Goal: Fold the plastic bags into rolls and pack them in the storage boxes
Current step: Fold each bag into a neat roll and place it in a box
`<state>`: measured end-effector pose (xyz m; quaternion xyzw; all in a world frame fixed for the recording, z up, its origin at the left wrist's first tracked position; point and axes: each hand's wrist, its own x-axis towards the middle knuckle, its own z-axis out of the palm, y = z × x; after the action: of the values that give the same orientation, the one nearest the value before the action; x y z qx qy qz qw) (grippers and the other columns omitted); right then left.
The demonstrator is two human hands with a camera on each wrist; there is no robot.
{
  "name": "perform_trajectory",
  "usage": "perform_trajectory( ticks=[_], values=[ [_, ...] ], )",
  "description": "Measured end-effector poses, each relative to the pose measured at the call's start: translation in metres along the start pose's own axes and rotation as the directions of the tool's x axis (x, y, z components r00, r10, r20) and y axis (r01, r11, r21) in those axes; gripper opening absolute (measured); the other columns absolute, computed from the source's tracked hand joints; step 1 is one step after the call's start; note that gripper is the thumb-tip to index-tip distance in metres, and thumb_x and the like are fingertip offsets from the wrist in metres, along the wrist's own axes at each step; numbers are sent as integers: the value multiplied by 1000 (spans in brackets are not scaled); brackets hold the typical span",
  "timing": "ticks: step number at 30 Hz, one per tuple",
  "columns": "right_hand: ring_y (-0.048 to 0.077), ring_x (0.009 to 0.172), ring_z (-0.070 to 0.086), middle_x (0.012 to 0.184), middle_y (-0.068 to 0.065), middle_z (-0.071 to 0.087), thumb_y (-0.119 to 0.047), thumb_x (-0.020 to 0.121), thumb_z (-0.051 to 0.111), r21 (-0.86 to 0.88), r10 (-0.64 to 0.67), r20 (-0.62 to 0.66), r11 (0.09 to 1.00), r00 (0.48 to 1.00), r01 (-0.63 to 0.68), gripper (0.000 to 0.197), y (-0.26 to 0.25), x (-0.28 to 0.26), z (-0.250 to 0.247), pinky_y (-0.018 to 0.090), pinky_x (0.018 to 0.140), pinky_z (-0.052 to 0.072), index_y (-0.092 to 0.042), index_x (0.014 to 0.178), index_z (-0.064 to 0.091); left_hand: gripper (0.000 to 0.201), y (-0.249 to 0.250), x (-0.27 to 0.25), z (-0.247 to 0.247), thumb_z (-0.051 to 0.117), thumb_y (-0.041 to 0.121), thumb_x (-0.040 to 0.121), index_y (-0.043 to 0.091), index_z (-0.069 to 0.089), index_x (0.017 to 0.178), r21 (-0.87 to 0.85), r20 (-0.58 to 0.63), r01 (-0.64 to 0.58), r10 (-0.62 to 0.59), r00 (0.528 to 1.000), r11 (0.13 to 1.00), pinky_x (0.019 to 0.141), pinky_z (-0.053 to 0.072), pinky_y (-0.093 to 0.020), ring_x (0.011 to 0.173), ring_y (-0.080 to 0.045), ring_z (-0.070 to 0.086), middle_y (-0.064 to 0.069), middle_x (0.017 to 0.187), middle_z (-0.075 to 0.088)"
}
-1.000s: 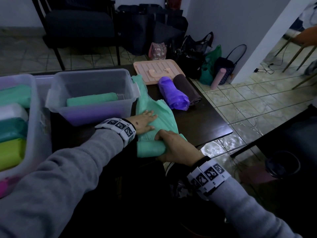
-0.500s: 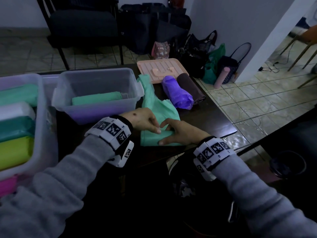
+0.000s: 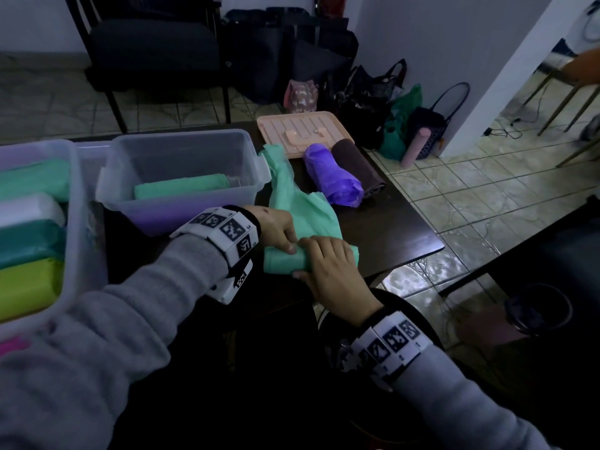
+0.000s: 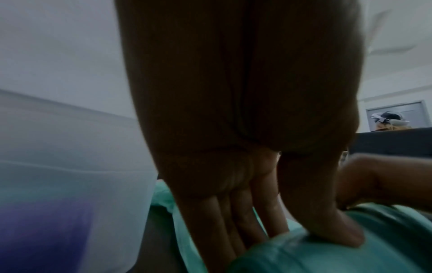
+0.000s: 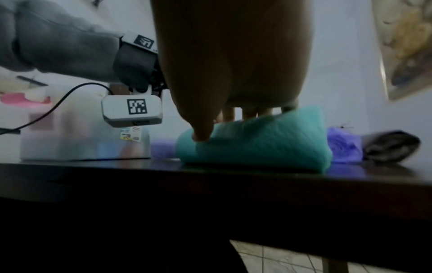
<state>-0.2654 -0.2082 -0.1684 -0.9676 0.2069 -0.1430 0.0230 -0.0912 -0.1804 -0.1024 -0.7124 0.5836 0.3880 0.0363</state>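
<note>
Both hands grip the green bag roll (image 3: 285,259) at frame center: left hand (image 3: 276,228), right hand (image 3: 328,264). Roll tight, even pressure, toward the loose tail.

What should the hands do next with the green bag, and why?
Probably keep rolling the green bag away from the body. Both the left hand and right hand hold the rolled part at the near table edge, and a long flat stretch lies unrolled toward the clear box.
</note>
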Motion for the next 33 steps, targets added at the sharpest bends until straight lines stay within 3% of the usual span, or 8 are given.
perform_trajectory(
  ticks=[4,8,10,15,20,24,29,33],
  values=[
    [29,92,62,105,8,62,-44,76,41,-7,5,113,1000,994,-4,57,8,1,4,37,90,38,-10,120,52,36,-1,-4,0,54,27,94,12,59,126,-1,-28,5,-5,1000,1000,94,40,-26,107,-16,56,-2,123,62],
    [30,118,46,127,10,51,-46,86,41,103,27,298,993,954,-60,63,17,18,-7,38,101,28,-12,139,40,36,2,-9,11,65,20,87,12,61,123,-96,-362,-11,-24,932,995,89,38,-18,113,-15,57,-4,121,63],
    [26,127,36,135,6,43,-41,91,49,109,63,397,987,916,-115,60,20,26,-11,34,104,21,-18,144,30,40,2,-11,18,68,22,84,12,62,122,-103,-399,-28,-15,917,994,93,40,-20,111,-15,59,-6,120,65],
    [25,131,32,138,5,39,-49,86,57,112,115,523,973,845,-201,69,21,41,-15,37,107,20,-22,143,28,73,-1,-12,32,86,31,60,17,52,123,12,-350,25,-20,937,1000,93,45,-31,113,-20,53,-2,122,57],
    [25,127,33,135,6,35,-46,77,69,106,103,458,980,883,-169,80,12,34,-20,39,103,28,-19,142,30,67,1,-15,28,85,22,62,18,52,120,47,-316,64,-46,948,997,87,43,-28,112,-20,52,-3,122,54],
    [25,118,40,125,4,43,-39,76,71,48,70,297,995,952,-88,63,1,14,-19,38,93,33,-17,129,44,61,2,-20,21,85,24,64,15,61,118,-7,-176,45,-46,983,999,86,45,-21,104,-14,59,2,114,64],
    [23,115,47,120,3,52,-38,75,73,193,51,360,973,932,-127,58,-4,4,-26,36,93,40,-20,127,52,51,-12,-25,25,84,28,65,20,67,113,-137,15,19,-17,1000,990,100,46,-28,103,-10,63,5,109,69],
    [21,114,52,120,6,57,-38,74,76,290,28,461,940,887,-181,60,-1,9,-30,34,97,41,-19,127,56,57,-17,-29,26,80,31,72,18,61,123,-221,41,24,-15,999,975,105,40,-24,111,-10,59,2,120,65]
  ],
)
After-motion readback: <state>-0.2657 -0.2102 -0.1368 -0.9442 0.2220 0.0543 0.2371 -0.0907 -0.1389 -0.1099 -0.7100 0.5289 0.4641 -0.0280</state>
